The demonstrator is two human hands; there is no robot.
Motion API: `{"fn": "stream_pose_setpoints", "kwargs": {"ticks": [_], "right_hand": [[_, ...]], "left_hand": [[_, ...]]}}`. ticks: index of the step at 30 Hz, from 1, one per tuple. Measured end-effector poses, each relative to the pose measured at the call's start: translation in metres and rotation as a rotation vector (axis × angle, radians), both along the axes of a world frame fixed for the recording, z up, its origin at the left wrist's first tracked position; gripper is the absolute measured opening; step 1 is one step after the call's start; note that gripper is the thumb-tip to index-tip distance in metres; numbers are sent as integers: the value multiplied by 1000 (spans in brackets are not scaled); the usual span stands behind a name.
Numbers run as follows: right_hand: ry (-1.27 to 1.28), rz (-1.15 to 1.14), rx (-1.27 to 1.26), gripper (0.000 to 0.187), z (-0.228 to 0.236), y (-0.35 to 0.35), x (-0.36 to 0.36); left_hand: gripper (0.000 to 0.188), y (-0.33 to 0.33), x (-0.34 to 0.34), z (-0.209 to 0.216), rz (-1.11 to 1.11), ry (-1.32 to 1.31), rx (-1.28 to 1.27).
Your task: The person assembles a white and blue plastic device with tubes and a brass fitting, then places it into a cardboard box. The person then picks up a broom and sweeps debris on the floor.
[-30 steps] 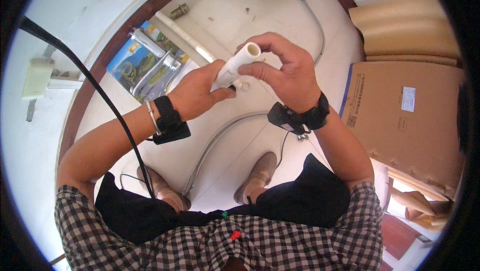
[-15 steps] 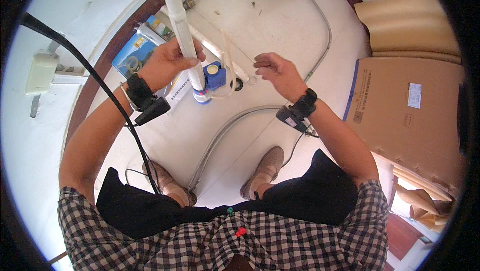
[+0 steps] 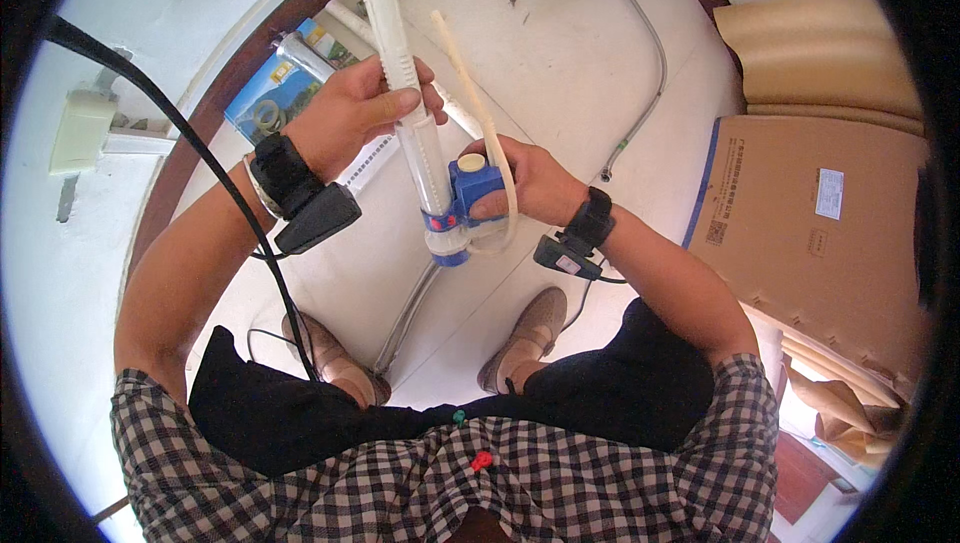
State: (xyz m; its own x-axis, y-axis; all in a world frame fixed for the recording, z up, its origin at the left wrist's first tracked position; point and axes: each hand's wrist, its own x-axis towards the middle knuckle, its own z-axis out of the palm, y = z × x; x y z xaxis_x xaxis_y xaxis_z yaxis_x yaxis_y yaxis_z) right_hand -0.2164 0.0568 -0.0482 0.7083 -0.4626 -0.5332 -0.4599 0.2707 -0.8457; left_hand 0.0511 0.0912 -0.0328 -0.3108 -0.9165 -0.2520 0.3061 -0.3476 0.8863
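A toilet fill valve (image 3: 430, 173), with a long white threaded tube and a clear lower sleeve, is held in the air before me, its foot tilted toward me. My left hand (image 3: 352, 113) is closed around the middle of the tube. On the lower right side of the valve sits a blue float block (image 3: 476, 183) with a pale yellow cap. My right hand (image 3: 540, 181) is closed on this block, the thumb across its front. A thin cream refill tube (image 3: 462, 68) loops beside the right fingers.
Beyond my left hand, a blue printed package (image 3: 265, 108) and a white pipe (image 3: 345, 25) lie by the wall. A grey hose (image 3: 655, 93) runs along the floor at right, near a large cardboard box (image 3: 780, 213). A black cable (image 3: 170, 113) crosses the left side.
The fill valve has come nearer to me and slightly right in my left hand. My right hand, empty before, has moved left and taken hold of its blue float block.
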Motion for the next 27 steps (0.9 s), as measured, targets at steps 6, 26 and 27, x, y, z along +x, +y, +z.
{"fn": "stream_pose_setpoints", "kwargs": {"ticks": [6,26,27], "right_hand": [[72,-33,-103,69,2,8,4],[-143,-356,318,52,24,20,26],[-152,-359,334,51,24,21,26]], "left_hand": [[39,-6,-7,-4,43,-135,-13],[19,-8,-40,-4,355,190,366],[19,-8,-39,-5,345,198,371]]}}
